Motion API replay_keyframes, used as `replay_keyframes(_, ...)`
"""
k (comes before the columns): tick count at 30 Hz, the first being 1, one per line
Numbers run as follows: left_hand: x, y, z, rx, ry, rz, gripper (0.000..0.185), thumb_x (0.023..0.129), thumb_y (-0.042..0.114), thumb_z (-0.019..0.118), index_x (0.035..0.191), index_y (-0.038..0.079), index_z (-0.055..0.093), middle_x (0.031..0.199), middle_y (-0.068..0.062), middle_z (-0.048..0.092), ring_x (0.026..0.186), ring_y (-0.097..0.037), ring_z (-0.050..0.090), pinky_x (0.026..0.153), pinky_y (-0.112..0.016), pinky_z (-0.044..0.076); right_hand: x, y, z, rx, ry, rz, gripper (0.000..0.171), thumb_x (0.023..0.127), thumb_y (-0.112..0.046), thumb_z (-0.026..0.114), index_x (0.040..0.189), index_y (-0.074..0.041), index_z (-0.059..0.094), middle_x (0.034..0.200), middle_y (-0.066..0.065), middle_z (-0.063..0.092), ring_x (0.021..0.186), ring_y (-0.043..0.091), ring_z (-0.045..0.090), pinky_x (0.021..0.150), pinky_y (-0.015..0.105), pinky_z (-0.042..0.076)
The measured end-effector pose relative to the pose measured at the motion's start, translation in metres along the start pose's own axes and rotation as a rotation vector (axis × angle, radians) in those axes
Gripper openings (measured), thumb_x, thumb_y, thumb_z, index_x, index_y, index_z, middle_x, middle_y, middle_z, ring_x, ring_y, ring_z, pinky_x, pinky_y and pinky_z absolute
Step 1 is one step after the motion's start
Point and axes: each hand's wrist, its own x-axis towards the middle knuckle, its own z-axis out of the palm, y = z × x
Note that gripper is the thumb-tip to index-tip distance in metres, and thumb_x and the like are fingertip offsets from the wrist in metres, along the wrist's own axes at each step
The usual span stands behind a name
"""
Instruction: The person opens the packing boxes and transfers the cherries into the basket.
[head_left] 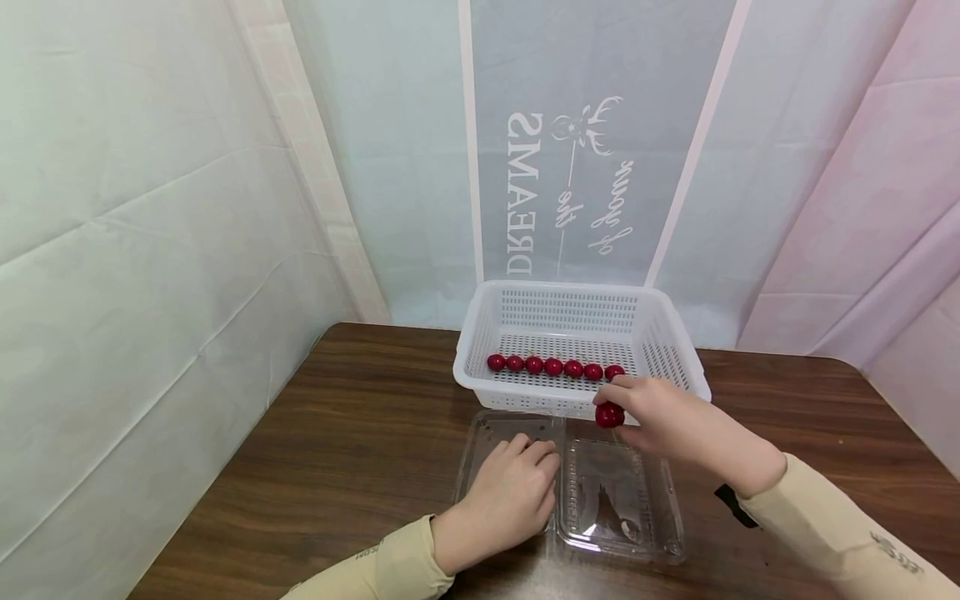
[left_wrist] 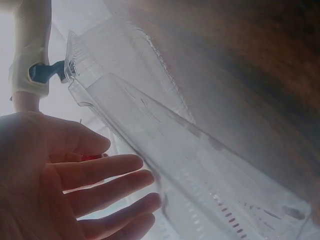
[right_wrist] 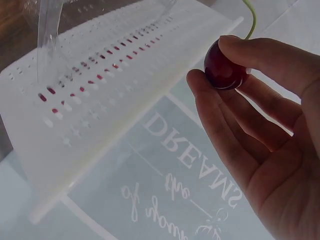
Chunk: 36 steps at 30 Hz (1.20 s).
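My right hand (head_left: 663, 421) pinches a dark red cherry (head_left: 610, 415) between thumb and fingertips, above the front rim of the white basket. A green stem (right_wrist: 253, 20) rises from that cherry in the right wrist view. Below the hand, a clear plastic clamshell box (head_left: 660, 521) lies unfolded on the table. My left hand (head_left: 510, 492) is over the box's left half, its loosely extended fingers (left_wrist: 115, 192) at the plastic edge, gripping nothing. Inside the white perforated basket (head_left: 480, 385), several red cherries (head_left: 553, 367) form a row along the bottom.
The dark wooden table (head_left: 360, 425) carries the basket at its back edge, with the box in front of it. Pale fabric (head_left: 600, 83) with printed lettering hangs right behind the basket, and a light cloth wall (head_left: 150, 250) borders the left side.
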Motion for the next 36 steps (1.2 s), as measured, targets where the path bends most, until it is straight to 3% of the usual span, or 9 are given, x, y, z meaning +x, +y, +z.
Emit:
replay_keyframes(10,0.0,0.0,0.0,-0.005,-0.006,-0.003,0.017,0.077,0.024,0.065,0.092,0.015,0.069,0.106,0.001,0.068,0.089,-0.016,0.058,0.064,-0.025,0.044,0.01,0.012,-0.008,-0.075,0.042,-0.004,0.033,0.064,-0.001,0.081,0.091,-0.007,0.063,0.08,-0.001,0.062,0.064,0.009,0.058,0.057,0.025,0.048)
replay_keyframes(23,0.0,-0.001,-0.001,-0.007,-0.011,-0.003,0.017,0.078,0.022,0.064,0.092,0.014,0.069,0.105,0.001,0.068,0.088,-0.015,0.058,0.064,-0.025,0.043,0.026,0.032,-0.012,-0.108,0.02,-0.01,0.034,0.063,-0.003,0.083,0.083,-0.009,0.056,0.073,-0.002,0.057,0.062,0.008,0.054,0.056,0.024,0.046)
replay_keyframes(36,0.0,-0.001,0.002,-0.003,-0.006,0.002,0.017,0.078,0.023,0.064,0.092,0.014,0.069,0.106,0.001,0.068,0.089,-0.016,0.058,0.064,-0.025,0.044,0.048,0.045,-0.016,-0.099,-0.099,0.085,0.032,0.065,-0.005,0.083,0.081,-0.01,0.056,0.071,-0.002,0.058,0.06,0.006,0.048,0.056,0.024,0.044)
